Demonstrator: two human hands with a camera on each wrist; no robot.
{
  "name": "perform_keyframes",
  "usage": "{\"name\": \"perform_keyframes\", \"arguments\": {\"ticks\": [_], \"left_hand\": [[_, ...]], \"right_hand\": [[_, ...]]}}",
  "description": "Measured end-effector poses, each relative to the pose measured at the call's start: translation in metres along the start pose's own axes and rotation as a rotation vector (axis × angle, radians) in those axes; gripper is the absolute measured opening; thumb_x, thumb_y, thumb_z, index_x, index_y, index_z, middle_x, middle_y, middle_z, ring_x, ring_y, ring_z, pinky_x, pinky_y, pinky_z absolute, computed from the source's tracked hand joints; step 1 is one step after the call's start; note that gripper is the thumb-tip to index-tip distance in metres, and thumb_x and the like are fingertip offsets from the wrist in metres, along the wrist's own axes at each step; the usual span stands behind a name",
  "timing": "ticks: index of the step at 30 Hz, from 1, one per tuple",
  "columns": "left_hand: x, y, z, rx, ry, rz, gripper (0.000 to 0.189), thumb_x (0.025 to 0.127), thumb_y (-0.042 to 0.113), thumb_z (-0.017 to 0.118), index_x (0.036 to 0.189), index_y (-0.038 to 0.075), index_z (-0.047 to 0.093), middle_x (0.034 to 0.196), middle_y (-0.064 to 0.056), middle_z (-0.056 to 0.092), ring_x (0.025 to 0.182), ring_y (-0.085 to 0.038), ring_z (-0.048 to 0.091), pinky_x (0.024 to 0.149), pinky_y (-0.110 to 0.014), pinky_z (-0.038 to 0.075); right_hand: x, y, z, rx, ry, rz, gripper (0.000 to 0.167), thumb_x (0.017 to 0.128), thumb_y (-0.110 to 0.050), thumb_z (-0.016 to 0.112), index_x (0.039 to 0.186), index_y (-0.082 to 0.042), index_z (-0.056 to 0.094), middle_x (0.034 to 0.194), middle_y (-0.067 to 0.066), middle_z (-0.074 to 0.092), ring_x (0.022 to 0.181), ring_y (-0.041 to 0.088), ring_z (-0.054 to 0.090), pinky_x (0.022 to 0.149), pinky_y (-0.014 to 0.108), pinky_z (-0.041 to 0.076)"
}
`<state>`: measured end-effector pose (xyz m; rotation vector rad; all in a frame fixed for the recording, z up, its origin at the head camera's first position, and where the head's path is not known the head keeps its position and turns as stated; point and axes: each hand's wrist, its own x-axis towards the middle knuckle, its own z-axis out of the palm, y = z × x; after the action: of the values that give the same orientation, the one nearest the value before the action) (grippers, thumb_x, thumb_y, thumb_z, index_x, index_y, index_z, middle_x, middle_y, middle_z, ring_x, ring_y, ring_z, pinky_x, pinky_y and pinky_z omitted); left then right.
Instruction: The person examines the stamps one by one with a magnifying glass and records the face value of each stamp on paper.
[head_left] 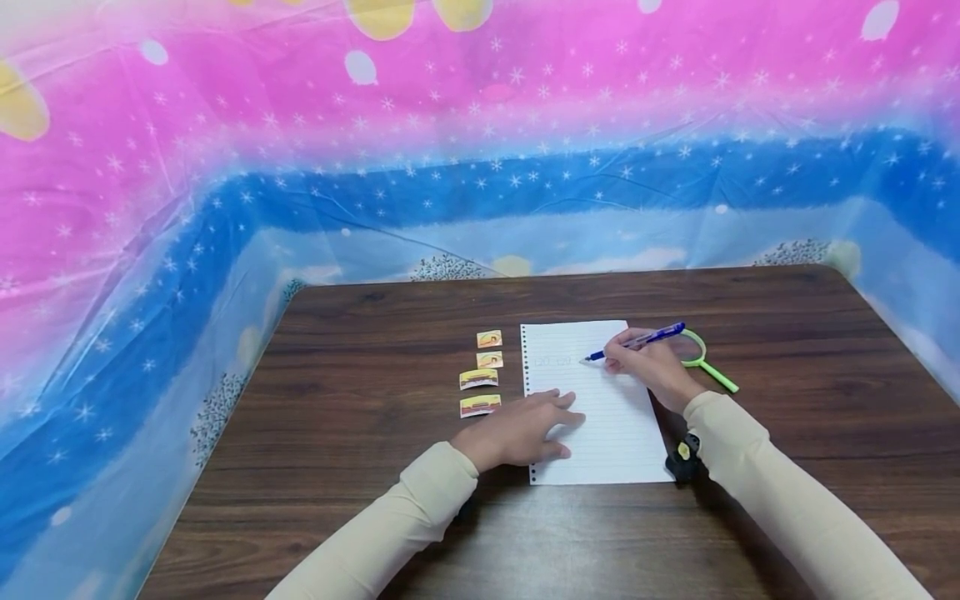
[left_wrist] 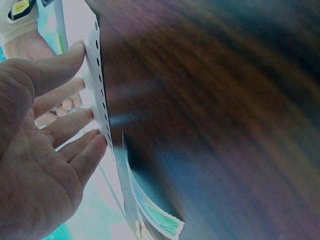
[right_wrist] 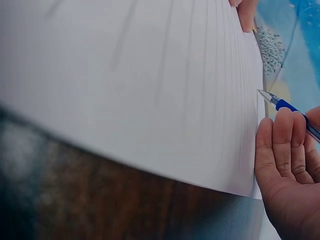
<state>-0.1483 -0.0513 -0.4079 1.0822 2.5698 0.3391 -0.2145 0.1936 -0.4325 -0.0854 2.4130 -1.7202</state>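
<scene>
A lined sheet of paper (head_left: 607, 442) with punched holes down its left edge lies on the brown table. My right hand (head_left: 651, 362) pinches a blue pen (head_left: 660, 333), its tip right at the upper part of the sheet. Faint pencil-like marks (head_left: 553, 362) show just left of that tip. Fingers spread, my left hand (head_left: 525, 425) rests on the sheet's left side; in the left wrist view its fingertips (left_wrist: 100, 142) meet the paper by the holes. The right wrist view shows the pen (right_wrist: 285, 106) between thumb and fingers.
Several small yellow picture cards (head_left: 480, 406) stand in a column left of the sheet. Partly behind the right hand lies a magnifying glass with a green rim and handle (head_left: 720, 375). A patterned pink and blue cloth (head_left: 465, 183) hangs around the table (head_left: 337, 375).
</scene>
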Motion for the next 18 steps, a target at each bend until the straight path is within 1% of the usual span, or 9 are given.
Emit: {"name": "perform_keyframes", "arguments": {"ticks": [5,12,18], "left_hand": [[0.0002,0.0007,-0.0007,-0.013,-0.009,-0.015,0.052,0.098,0.029,0.069,0.148,0.019,0.055,0.161,-0.007,0.036,0.15,-0.025,0.029,0.118,-0.04,0.031],[0.0006,0.0012,-0.0011,-0.012,-0.008,-0.008,0.052,0.098,0.029,0.069,0.148,0.018,0.055,0.161,-0.007,0.036,0.15,-0.025,0.029,0.118,-0.04,0.031],[0.0004,0.0012,-0.0017,-0.015,-0.006,-0.006,0.052,0.099,0.028,0.069,0.148,0.018,0.055,0.161,-0.007,0.037,0.15,-0.025,0.03,0.118,-0.04,0.032]], "right_hand": [[-0.0006,-0.0004,0.0011,0.005,0.006,-0.002,0.024,0.097,-0.021,0.066,0.105,0.002,0.064,0.094,0.014,0.073,0.091,0.023,0.071,0.104,0.047,0.043],[0.0,-0.0005,0.0013,0.025,0.013,0.002,0.022,0.096,-0.018,0.066,0.103,0.002,0.064,0.092,0.014,0.072,0.087,0.023,0.071,0.1,0.044,0.046],[0.0018,0.0004,0.0007,0.043,0.016,0.024,0.023,0.098,-0.018,0.063,0.108,0.003,0.062,0.098,0.016,0.069,0.088,0.021,0.069,0.088,0.031,0.055]]}}
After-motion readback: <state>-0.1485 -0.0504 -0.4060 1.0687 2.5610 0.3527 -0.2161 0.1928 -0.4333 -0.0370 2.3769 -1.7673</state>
